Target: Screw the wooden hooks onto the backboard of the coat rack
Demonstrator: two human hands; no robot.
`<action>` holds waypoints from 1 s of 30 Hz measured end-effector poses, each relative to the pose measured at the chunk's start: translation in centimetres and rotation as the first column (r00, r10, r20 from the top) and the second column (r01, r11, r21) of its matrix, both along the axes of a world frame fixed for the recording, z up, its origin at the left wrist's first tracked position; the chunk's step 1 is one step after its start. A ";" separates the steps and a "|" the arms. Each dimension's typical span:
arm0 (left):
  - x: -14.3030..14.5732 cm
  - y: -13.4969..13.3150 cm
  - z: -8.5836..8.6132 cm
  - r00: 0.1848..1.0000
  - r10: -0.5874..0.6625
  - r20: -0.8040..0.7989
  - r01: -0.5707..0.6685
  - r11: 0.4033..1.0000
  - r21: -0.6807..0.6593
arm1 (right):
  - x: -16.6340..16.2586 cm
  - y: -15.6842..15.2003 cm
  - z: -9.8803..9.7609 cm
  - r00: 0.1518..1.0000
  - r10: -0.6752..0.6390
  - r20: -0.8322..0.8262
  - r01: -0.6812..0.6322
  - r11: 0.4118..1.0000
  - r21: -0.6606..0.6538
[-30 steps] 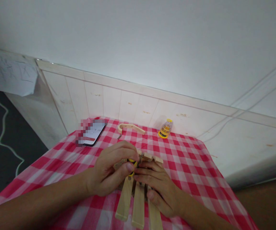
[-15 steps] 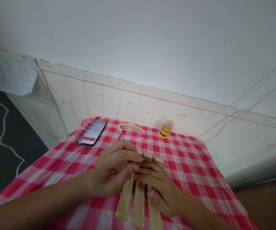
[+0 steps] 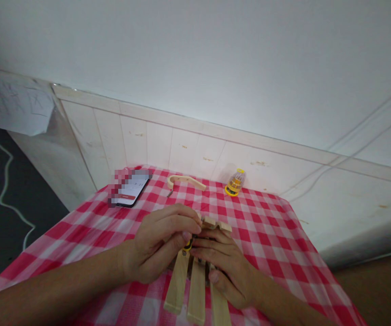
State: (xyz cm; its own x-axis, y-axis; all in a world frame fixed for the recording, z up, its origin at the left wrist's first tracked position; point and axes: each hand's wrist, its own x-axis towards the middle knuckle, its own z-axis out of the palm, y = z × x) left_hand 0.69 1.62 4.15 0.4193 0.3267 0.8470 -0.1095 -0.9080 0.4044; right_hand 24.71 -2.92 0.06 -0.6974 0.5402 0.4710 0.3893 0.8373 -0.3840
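In front of me on the checked cloth lies a small wooden slatted piece (image 3: 195, 290), its pale slats pointing toward me. My left hand (image 3: 163, 240) is closed around a short yellow-and-black screwdriver (image 3: 188, 245), mostly hidden by the fingers. Its lower end is close to a screw (image 3: 184, 253) in the leftmost slat; whether the tip touches it, I cannot tell. My right hand (image 3: 227, 262) grips the slatted piece from the right, fingers across the slats and thumb on the right-hand slat. The far slat ends show beyond the fingertips.
A curved wooden part (image 3: 185, 179) lies near the wall, with a small metal screw or bit (image 3: 170, 193) before it. A yellow screwdriver-bit case (image 3: 235, 183) stands at back right. A phone (image 3: 132, 192) lies at back left on the red checked tablecloth (image 3: 270, 235).
My left fingers have shifted and turned slightly on the screwdriver, exposing more of its yellow-and-black body and the screw. The right hand and slatted piece have stayed almost still.
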 end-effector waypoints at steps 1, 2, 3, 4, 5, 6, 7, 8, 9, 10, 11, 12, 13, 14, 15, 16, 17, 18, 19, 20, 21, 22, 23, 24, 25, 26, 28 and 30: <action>0.0 0.0 0.1 1.000 0.006 0.003 -0.006 1.000 0.004 | 0.0 0.0 0.0 1.000 0.000 0.003 0.000 1.000 -0.004; 0.1 0.0 0.1 1.000 0.011 0.007 -0.011 1.000 0.008 | 0.0 0.0 0.0 1.000 -0.001 0.004 0.001 1.000 -0.007; 0.2 0.0 0.1 1.000 0.014 0.012 -0.014 1.000 0.014 | 0.0 0.0 0.1 1.000 0.000 0.004 0.000 1.000 -0.004; 0.3 0.1 0.0 1.000 0.018 0.022 -0.018 1.000 0.019 | 0.0 0.0 0.1 1.000 0.001 0.005 -0.001 1.000 -0.001; 0.4 0.2 -0.1 0.999 0.027 0.035 -0.028 0.999 0.026 | 0.0 0.0 0.1 1.000 0.002 0.008 -0.002 1.000 0.003; 0.5 0.3 -0.2 0.998 0.047 0.051 -0.049 0.998 0.035 | 0.1 0.0 0.0 1.000 0.002 0.011 -0.002 1.000 0.009; 0.6 0.3 -0.3 0.995 0.076 0.065 -0.078 0.996 0.042 | 0.1 0.0 0.0 1.000 0.002 0.015 -0.002 1.000 0.015; 0.7 0.4 -0.4 0.992 0.104 0.076 -0.108 0.993 0.045 | 0.1 0.0 0.0 1.000 0.002 0.018 -0.003 1.000 0.019; 0.7 0.5 -0.6 0.988 0.127 0.083 -0.131 0.990 0.046 | 0.2 0.0 -0.1 1.000 0.003 0.020 -0.003 1.000 0.018; 0.8 0.5 -0.7 0.986 0.142 0.084 -0.146 0.988 0.044 | 0.2 0.0 -0.1 1.000 0.002 0.019 -0.002 1.000 0.018; 0.8 0.5 -0.7 0.985 0.149 0.084 -0.153 0.988 0.039 | 0.2 0.0 -0.1 1.000 0.001 0.015 -0.001 1.000 0.023; 0.8 0.5 -0.7 0.985 0.149 0.088 -0.153 0.988 0.034 | 0.2 0.1 -0.2 1.000 0.000 0.010 0.000 1.000 0.031; 0.8 0.4 -0.7 0.985 0.148 0.091 -0.151 0.988 0.030 | 0.2 0.1 -0.2 1.000 0.000 0.006 0.000 0.999 0.038; 0.7 0.3 -0.6 0.984 0.149 0.094 -0.152 0.988 0.029 | 0.2 0.1 -0.2 1.000 0.001 0.003 -0.001 0.999 0.043; 0.7 0.3 -0.5 0.985 0.149 0.092 -0.152 0.988 0.028 | 0.2 0.1 -0.1 1.000 0.001 0.002 -0.001 0.999 0.043; 0.7 0.2 -0.4 0.985 0.146 0.089 -0.149 0.988 0.031 | 0.2 0.1 -0.1 1.000 0.002 0.004 -0.002 0.999 0.038; 0.7 0.1 -0.3 0.987 0.139 0.084 -0.142 0.989 0.035 | 0.2 0.1 -0.1 1.000 -0.001 0.008 0.001 1.000 0.028; 0.7 0.0 -0.2 0.989 0.129 0.078 -0.133 0.990 0.038 | 0.2 0.0 -0.1 1.000 -0.005 0.012 0.005 1.000 0.019; 0.7 -0.1 -0.1 0.990 0.118 0.073 -0.121 0.992 0.040 | 0.2 0.0 -0.1 1.000 -0.007 0.012 0.007 1.000 0.017; 0.7 -0.1 -0.1 0.992 0.106 0.072 -0.109 0.993 0.040 | 0.2 0.0 -0.1 1.000 -0.008 0.009 0.008 1.000 0.018; 0.7 -0.2 -0.2 0.993 0.095 0.076 -0.098 0.994 0.037 | 0.2 0.0 -0.1 1.000 -0.007 0.006 0.007 1.000 0.018; 0.7 -0.2 -0.2 0.993 0.086 0.081 -0.089 0.996 0.031 | 0.2 0.0 0.0 1.000 -0.005 0.002 0.005 1.000 0.014; 0.7 -0.1 -0.3 0.993 0.079 0.087 -0.081 0.997 0.019 | 0.1 0.0 0.0 1.000 -0.003 -0.002 0.003 1.000 0.009; 0.7 0.0 -0.5 0.993 0.074 0.095 -0.074 0.997 0.005 | 0.1 0.0 0.0 1.000 -0.001 -0.005 0.001 1.000 0.003; 0.6 0.0 -0.6 0.993 0.069 0.098 -0.069 0.998 -0.009 | 0.1 0.0 0.0 1.000 -0.003 -0.004 0.003 1.000 -0.004; 0.6 0.1 -0.7 0.993 0.066 0.099 -0.065 0.998 -0.018 | 0.1 0.0 0.0 1.000 -0.003 -0.003 0.003 1.000 -0.007; 0.5 0.2 -0.9 0.993 0.063 0.095 -0.062 0.998 -0.020 | 0.1 0.0 0.0 1.000 0.001 0.001 -0.001 1.000 -0.009; 0.4 0.3 -0.9 0.995 0.061 0.084 -0.061 0.998 -0.009 | 0.1 0.0 0.0 1.000 0.004 0.002 -0.004 1.000 -0.010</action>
